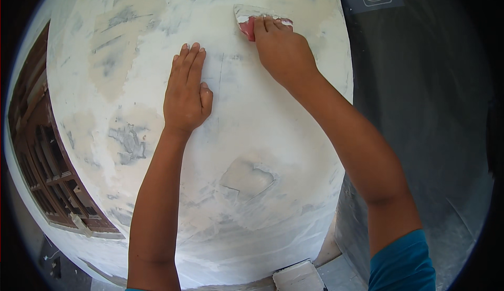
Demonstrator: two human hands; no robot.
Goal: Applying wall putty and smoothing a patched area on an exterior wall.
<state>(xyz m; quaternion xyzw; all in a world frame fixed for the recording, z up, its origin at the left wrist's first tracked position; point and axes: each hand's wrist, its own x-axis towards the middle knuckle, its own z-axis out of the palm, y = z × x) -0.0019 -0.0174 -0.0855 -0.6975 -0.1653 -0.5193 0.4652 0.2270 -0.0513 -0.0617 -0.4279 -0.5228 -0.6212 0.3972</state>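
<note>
head view: the right hand [282, 49] is gripping a red-handled putty knife [255, 19] at about 1 o'clock in the frame, fingers closing over the handle and pressing the thin, filler-smeared blade flat against the white plastered wall [252, 128]. the blade is projecting from the fingertips toward 11 o'clock, touching the wall surface. the left hand [186, 89] is lying near the centre, at about 8 o'clock from the knife and well apart from it, holding nothing, palm flat on the wall with fingers extended and close together. judging by its shape, the knife is looking light, with a thin springy blade that is likely flexing under pressure; the filler coating may be making it slippery, so the handle is the place to be taking hold, not the blade edge. a brown wooden window frame [39, 160] is showing at 9 o'clock, a white tray [296, 276] at 6 o'clock, and a grey panel [425, 91] at 3 o'clock.
</note>
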